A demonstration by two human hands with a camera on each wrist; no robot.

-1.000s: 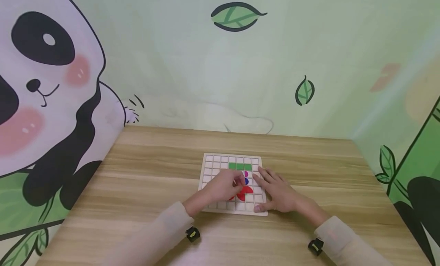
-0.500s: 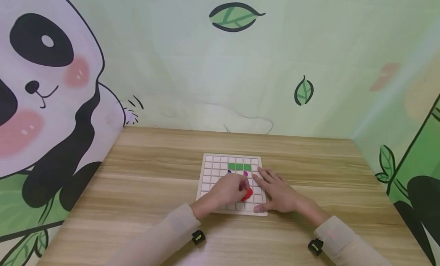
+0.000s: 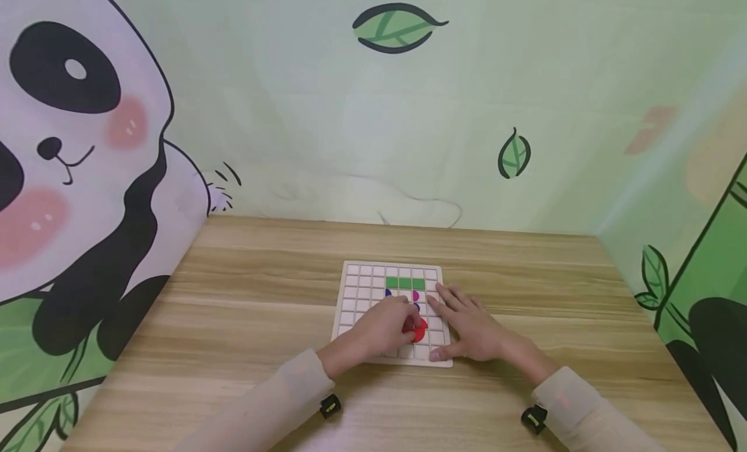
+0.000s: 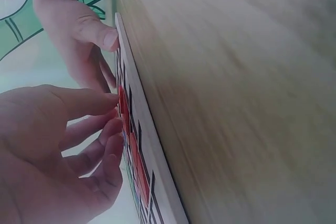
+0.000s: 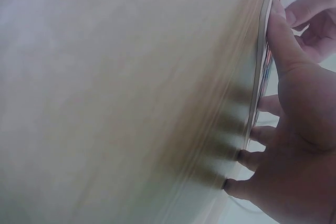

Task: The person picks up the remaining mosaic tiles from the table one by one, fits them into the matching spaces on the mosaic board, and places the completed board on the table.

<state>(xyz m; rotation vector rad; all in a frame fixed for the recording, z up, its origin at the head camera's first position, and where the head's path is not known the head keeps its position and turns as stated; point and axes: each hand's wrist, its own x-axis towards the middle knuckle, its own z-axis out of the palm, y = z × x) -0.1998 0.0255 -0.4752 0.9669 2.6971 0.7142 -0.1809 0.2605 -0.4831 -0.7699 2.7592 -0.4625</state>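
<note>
A white square grid board [image 3: 352, 293] lies flat on the table. My left hand [image 3: 382, 325] is over its lower middle, thumb and fingertips pinching a red rounded piece [image 3: 419, 336] at the board's surface. In the left wrist view another red piece [image 4: 139, 166] lies farther along the grid. My right hand [image 3: 475, 329] rests along the board's right edge with fingers spread; its thumb [image 5: 281, 24] touches the rim. Green squares [image 3: 405, 283] form a row near the top. Below them sit a magenta piece [image 3: 416, 296] and blue ones, partly covered by my left hand.
The wood-grain table [image 3: 280, 277] surrounds the board on all sides. Behind it stands a pale green wall [image 3: 292, 115] with printed leaves, and a panda picture [image 3: 87, 147] is at the left. Each sleeve has a small black wrist device [image 3: 331, 406].
My left hand has moved slightly right and turned a red piece, which was tilted half a second ago and now lies flatter. My right hand has stayed at the board's edge.
</note>
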